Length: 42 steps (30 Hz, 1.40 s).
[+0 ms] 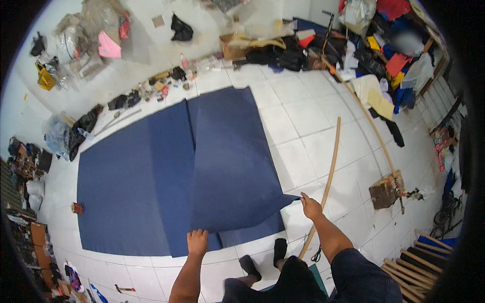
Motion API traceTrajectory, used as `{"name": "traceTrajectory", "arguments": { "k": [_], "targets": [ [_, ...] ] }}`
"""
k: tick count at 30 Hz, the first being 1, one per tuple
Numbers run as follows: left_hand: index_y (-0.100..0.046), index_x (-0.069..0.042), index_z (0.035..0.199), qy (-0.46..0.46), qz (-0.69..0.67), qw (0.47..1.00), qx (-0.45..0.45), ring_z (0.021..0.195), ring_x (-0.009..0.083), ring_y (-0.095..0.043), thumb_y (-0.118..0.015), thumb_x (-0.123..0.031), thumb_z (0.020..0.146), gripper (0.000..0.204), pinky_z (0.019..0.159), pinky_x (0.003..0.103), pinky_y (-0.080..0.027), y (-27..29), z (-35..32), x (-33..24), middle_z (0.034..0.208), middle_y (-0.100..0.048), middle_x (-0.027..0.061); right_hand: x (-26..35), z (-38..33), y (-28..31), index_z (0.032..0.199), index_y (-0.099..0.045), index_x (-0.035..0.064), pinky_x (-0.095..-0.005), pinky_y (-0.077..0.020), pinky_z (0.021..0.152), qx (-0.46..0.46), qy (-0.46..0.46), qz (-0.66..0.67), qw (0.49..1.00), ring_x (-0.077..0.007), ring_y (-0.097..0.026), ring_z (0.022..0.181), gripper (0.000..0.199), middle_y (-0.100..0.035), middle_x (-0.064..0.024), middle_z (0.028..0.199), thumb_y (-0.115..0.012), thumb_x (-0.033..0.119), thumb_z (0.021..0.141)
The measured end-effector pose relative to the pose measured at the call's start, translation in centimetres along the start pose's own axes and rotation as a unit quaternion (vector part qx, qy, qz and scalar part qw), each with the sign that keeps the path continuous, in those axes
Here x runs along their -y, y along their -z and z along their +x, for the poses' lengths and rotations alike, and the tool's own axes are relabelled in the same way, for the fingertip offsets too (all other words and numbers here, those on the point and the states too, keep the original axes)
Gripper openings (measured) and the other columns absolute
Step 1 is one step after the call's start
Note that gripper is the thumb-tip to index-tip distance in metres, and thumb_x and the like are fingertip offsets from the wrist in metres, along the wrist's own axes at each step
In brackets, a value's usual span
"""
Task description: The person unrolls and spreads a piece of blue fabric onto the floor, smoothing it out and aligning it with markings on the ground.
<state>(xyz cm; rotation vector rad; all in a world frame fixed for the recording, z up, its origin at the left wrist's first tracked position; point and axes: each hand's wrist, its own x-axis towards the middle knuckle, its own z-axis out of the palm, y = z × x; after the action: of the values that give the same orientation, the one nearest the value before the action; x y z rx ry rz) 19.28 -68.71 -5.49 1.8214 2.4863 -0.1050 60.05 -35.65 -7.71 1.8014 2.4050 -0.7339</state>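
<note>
A large dark blue fabric sheet (pixel 116 187) lies spread on the tiled floor. Over its right part is a folded or second layer of the same blue fabric (pixel 232 161), its near edge lifted off the floor. My left hand (pixel 197 241) is closed on that near edge, fingers curled over it. Out to the right, my right hand (pixel 310 207) pinches the layer's corner, which is drawn into a narrow point. Beneath the raised edge, a strip of blue fabric (pixel 257 230) shows on the floor. My feet in dark socks stand just short of it.
A long wooden pole (pixel 331 177) lies right of the fabric, scissors (pixel 316 255) near my feet. Farther right, a wooden block (pixel 386 190) touches a thin pole. A small can (pixel 77 207) stands at the fabric's left edge. Clutter lines the wall; several poles (pixel 411 270) lie lower right.
</note>
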Motion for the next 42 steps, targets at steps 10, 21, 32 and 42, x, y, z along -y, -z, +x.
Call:
{"name": "traceTrajectory", "arguments": {
  "k": [10,21,32,42],
  "targets": [
    [-0.075,-0.020,0.099,0.009,-0.104,0.952,0.288,0.100,0.0281,-0.069,-0.063,-0.021,0.084,0.020,0.092,0.051,-0.044,-29.1,-3.6,-0.2,0.098,-0.073,0.0055,-16.3,3.2,-25.4,0.141,-0.059,0.0141,-0.0419,-0.0565,0.094,0.450,-0.057,0.238,0.859,-0.0282,-0.059,0.124,0.040,-0.063,-0.0118,0.135,-0.052,0.020,0.102],
    [-0.053,0.002,0.134,0.234,-0.266,0.933,0.058,0.122,0.0411,-0.054,-0.075,-0.056,0.082,0.081,0.101,0.046,-0.047,-45.0,7.5,2.8,0.127,-0.054,0.0259,-20.2,3.5,-37.4,0.124,-0.055,-0.0031,-0.0432,-0.0583,0.085,0.422,-0.231,0.204,0.853,-0.0302,-0.063,0.103,0.084,-0.060,-0.0201,0.110,-0.075,0.066,0.079],
    [-0.044,0.003,0.139,0.289,-0.307,0.903,0.087,0.127,0.0440,-0.053,-0.080,-0.060,0.077,0.095,0.106,0.047,-0.046,-47.5,13.4,-1.1,0.137,-0.049,0.0295,-25.1,2.8,-46.3,0.131,-0.045,-0.0059,-0.0415,-0.0553,0.088,-0.071,-0.128,0.350,0.925,-0.0309,-0.067,0.103,0.078,-0.066,-0.0221,0.117,-0.083,0.042,0.083],
    [-0.058,0.006,0.130,0.220,-0.379,0.898,0.041,0.122,0.0421,-0.060,-0.070,-0.040,0.091,0.061,0.103,0.043,-0.047,-45.2,15.2,1.8,0.126,-0.064,0.0292,-22.4,7.3,-41.5,0.124,-0.061,-0.0110,-0.0448,-0.0550,0.088,0.167,-0.218,0.501,0.821,-0.0342,-0.067,0.105,0.087,-0.068,-0.0253,0.115,-0.072,0.065,0.084]
  ]
}}
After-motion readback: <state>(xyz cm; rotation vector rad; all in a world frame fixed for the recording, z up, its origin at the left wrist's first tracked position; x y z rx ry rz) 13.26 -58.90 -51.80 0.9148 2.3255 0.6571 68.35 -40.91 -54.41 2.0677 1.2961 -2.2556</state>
